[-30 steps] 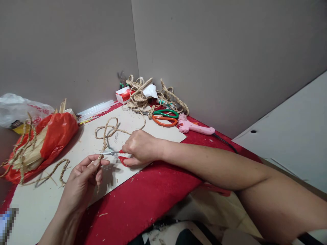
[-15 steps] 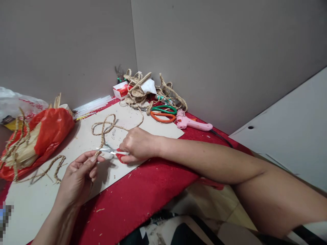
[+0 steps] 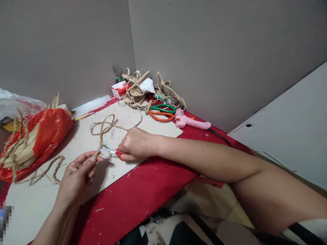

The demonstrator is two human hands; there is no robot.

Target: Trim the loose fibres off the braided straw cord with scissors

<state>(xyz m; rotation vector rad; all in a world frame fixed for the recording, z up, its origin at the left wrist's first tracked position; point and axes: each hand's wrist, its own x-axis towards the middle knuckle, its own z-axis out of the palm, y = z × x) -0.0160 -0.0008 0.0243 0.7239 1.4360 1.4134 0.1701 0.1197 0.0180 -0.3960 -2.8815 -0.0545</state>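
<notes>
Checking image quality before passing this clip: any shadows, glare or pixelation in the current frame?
Head view: soft shadow on the pale board beside the left hand; glossy sheen on the red bag; blocky patch at lower left.

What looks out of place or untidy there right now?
Pale scraps litter the red cloth on the near side, like loose trimmings. The rope heap in the far corner is tangled, jumbled against a small box. No spill shows.

No lettering can be read; the red print (image 3: 32, 107) on the plastic bag (image 3: 15, 101) is blurred.
</notes>
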